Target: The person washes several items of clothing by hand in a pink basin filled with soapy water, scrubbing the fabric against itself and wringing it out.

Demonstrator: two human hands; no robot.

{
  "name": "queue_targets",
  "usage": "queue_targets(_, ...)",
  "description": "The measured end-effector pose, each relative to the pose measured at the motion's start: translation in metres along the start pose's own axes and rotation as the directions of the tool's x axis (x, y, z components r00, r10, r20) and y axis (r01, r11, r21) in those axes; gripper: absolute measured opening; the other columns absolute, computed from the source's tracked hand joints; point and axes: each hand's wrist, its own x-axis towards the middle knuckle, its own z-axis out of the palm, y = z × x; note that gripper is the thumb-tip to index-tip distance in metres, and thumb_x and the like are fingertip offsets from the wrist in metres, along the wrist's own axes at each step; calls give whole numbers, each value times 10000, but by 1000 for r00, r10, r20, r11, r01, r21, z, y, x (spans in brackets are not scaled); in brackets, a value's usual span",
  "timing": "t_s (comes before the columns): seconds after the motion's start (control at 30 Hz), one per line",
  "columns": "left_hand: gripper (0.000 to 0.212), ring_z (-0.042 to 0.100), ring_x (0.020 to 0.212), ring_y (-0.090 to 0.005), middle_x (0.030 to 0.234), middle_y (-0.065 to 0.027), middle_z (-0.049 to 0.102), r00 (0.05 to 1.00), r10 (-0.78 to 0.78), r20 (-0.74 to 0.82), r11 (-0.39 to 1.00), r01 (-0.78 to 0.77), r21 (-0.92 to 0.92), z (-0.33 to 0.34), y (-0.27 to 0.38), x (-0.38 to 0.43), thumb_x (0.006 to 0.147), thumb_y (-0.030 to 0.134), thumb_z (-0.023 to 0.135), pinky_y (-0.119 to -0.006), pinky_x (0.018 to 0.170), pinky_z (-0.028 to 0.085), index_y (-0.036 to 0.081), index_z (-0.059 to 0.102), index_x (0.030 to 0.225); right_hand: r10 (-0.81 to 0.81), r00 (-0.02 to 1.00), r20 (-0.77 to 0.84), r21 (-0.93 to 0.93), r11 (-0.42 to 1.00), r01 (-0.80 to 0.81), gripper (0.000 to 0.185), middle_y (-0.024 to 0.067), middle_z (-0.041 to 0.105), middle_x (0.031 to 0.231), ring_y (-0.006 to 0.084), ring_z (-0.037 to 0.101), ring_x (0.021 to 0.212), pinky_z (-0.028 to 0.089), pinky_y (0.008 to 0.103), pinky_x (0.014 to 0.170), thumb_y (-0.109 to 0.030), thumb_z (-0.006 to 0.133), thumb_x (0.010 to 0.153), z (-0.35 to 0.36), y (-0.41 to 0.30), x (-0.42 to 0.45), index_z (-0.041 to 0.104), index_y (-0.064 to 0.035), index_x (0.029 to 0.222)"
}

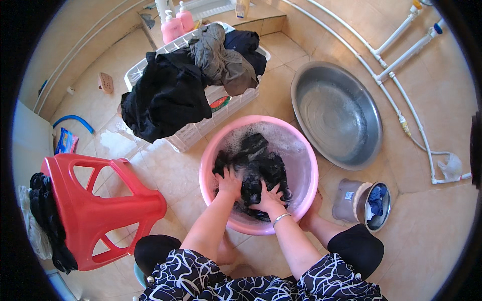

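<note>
Soapy water and a dark wet garment fill much of a pink plastic basin on the tiled floor. My left hand lies on the garment's left part with its fingers apart, the fingertips partly in the suds. Fingers spread, my right hand presses on the cloth nearer the basin's front; a silver bangle is on that wrist. Neither hand is seen closed round the fabric.
Dark and grey clothes lie over a white plastic basket at the back left. A metal basin with water stands right, above a small bin. A red plastic stool stands left; white pipes run along the wall.
</note>
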Motion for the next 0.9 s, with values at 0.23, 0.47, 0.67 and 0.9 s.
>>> queue_targets(0.23, 572, 258, 1211, -321, 1288, -179, 305, 941, -234, 246, 903, 304, -304, 6, 17, 29, 767, 262, 434, -542, 972, 121, 20, 277, 1261, -1, 1000, 2, -223, 975, 1, 487, 153, 536, 1059, 277, 494, 1022, 395, 341, 860, -285, 588, 679, 41, 39, 64, 484, -105, 1119)
queue_targets(0.47, 661, 317, 1177, -309, 1271, -211, 313, 955, -195, 222, 733, 292, -614, 30, 1, 35, 784, 519, 334, -384, 971, 257, 15, 383, 1209, 153, 931, -331, 419, 908, 0, 371, 149, 592, 944, 256, 566, 878, 417, 311, 785, -212, 557, 719, 12, 26, 53, 542, 5, 1019)
queue_targets(0.67, 629, 380, 1115, -324, 1196, -151, 426, 776, 436, 456, -522, 631, -575, 14, -31, 12, 776, 495, 411, -540, 905, 263, 44, 367, 1211, -129, 872, -473, 852, 186, 489, 238, 53, 592, 807, 96, 509, 705, 414, 226, 651, -15, 556, 691, -33, 24, -9, 557, 43, 922)
queue_targets(0.9, 477, 515, 950, -297, 1101, -89, 514, 869, 450, 206, -693, 485, -533, 14, -8, -14, 712, 345, 504, -451, 814, 386, 60, 443, 1089, -509, 680, -527, 781, 25, 624, 246, 5, 574, 860, 72, 504, 787, 409, 210, 716, 47, 549, 690, -64, -25, -120, 573, -2, 931)
